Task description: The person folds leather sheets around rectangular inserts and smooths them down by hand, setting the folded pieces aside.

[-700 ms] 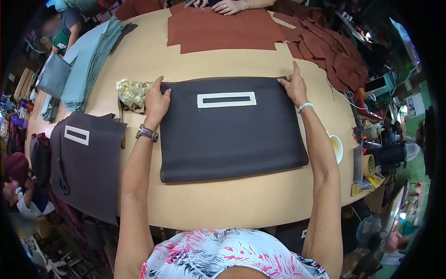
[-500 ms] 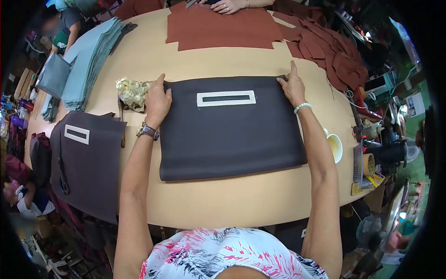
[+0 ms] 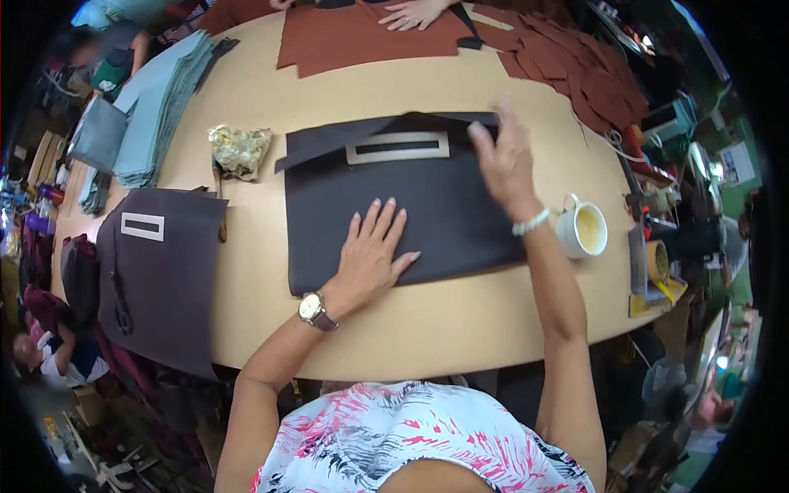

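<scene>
A dark folded fabric piece (image 3: 448,209) lies on the table in front of me. On its upper part is a white rectangular frame (image 3: 440,151) around a dark slot. The fabric's far edge is raised and folds over toward the frame, partly shading it. My left hand (image 3: 374,251) presses flat on the fabric's lower middle, fingers spread. At the upper right corner is my right hand (image 3: 505,160), smeared by motion, with thumb and fingers apart; whether it touches the fabric is unclear.
A cup of yellowish drink (image 3: 588,230) stands close to my right forearm. Left are a second dark piece (image 3: 164,279) with scissors (image 3: 122,308), a crumpled cloth-like lump (image 3: 238,150) and stacked blue-grey sheets (image 3: 160,115). Across the table, another person's hand (image 3: 413,12) rests on rust-brown fabric (image 3: 362,41).
My left hand has gone from the upper left corner down to the fabric's lower middle. The far edge has lifted and folded toward me. My right hand has shifted slightly left.
</scene>
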Motion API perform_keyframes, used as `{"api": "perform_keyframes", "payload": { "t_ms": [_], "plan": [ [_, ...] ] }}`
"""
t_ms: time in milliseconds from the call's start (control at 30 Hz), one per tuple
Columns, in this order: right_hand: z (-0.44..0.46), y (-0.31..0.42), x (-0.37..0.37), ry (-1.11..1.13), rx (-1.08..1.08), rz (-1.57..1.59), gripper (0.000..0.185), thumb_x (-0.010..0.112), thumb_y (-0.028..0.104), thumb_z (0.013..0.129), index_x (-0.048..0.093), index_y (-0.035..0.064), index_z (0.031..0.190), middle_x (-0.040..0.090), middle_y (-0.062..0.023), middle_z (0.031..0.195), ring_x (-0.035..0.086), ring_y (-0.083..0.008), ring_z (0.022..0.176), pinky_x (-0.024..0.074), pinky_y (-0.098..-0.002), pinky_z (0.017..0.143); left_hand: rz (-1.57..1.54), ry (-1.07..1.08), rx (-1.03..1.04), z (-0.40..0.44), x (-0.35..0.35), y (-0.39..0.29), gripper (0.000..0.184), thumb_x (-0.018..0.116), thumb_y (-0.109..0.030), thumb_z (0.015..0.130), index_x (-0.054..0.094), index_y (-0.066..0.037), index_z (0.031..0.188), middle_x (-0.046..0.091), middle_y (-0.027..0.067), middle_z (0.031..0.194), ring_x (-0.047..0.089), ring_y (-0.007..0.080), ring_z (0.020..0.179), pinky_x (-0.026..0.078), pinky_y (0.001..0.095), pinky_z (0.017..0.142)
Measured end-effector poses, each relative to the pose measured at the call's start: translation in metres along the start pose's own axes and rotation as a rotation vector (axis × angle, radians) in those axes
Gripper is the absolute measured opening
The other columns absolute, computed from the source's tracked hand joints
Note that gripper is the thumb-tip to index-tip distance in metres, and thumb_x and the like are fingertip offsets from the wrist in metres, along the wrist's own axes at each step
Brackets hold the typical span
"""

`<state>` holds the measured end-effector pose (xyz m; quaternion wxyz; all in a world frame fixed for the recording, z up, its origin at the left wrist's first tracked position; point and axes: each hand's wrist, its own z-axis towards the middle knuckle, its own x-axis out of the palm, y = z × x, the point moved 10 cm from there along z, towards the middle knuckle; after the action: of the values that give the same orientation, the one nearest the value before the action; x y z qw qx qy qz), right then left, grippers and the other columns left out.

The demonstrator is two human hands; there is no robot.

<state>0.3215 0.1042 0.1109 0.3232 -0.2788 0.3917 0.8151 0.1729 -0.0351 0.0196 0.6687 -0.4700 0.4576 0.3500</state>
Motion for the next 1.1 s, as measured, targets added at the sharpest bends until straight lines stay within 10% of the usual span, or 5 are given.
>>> {"api": "perform_keyframes", "payload": {
  "t_ms": [167,467,733,833,1100],
  "plan": [
    [-0.175,0.095,0.042,0.484,-0.084,0.073,0.076,0.047,0.048,0.087,0.024,-0.0009,0.14,0.032,-0.0187,0.142,0.038,-0.0349,0.126,0.0181,-0.064,0.1,0.063,-0.02,0.051,-0.003,0.011,0.001,0.083,0.056,-0.057,0.079,0.033,-0.001,0.137,0.028,0.0197,0.144,0.023,0.035,0.134,0.021,0.053,0.106],
    [-0.216,-0.001,-0.036,0.273,0.158,-0.468,0.073,0.045,0.04,0.09,0.013,0.0016,0.144,0.03,-0.0129,0.145,0.036,-0.0275,0.13,0.0107,-0.0626,0.104,0.089,-0.03,0.039,-0.002,0.008,-0.002,0.09,0.059,-0.06,0.075,0.031,-0.002,0.138,0.026,0.0172,0.145,0.021,0.0333,0.135,0.017,0.0521,0.108],
    [-0.216,-0.033,-0.057,0.219,0.307,-0.376,0.07,0.045,0.033,0.091,0.011,0.0018,0.144,0.037,-0.0149,0.141,0.038,-0.0302,0.128,0.0128,-0.0622,0.104,0.097,0.056,0.341,-0.008,0.019,-0.091,0.065,0.051,-0.035,0.085,0.032,-0.001,0.137,0.027,0.0166,0.145,0.022,0.0318,0.136,0.015,0.0529,0.109],
    [-0.218,-0.034,-0.059,0.181,0.312,-0.351,0.07,0.046,0.031,0.091,0.01,0.0017,0.144,0.039,-0.0152,0.139,0.038,-0.0304,0.128,0.0131,-0.0624,0.104,-0.053,0.111,0.395,-0.013,0.049,-0.133,0.068,0.041,-0.045,0.089,0.031,0.002,0.137,0.029,0.0176,0.144,0.024,0.0308,0.135,0.015,0.0525,0.109],
    [-0.215,-0.033,-0.058,0.191,0.338,-0.311,0.072,0.048,0.026,0.09,0.007,0.0018,0.144,0.042,-0.0154,0.137,0.038,-0.0288,0.128,0.0128,-0.0628,0.104,0.104,0.077,-0.015,-0.091,0.002,-0.023,0.073,0.044,-0.048,0.089,0.028,0.003,0.138,0.024,0.0185,0.146,0.022,0.0293,0.136,0.019,0.0526,0.107]
  ]
}}
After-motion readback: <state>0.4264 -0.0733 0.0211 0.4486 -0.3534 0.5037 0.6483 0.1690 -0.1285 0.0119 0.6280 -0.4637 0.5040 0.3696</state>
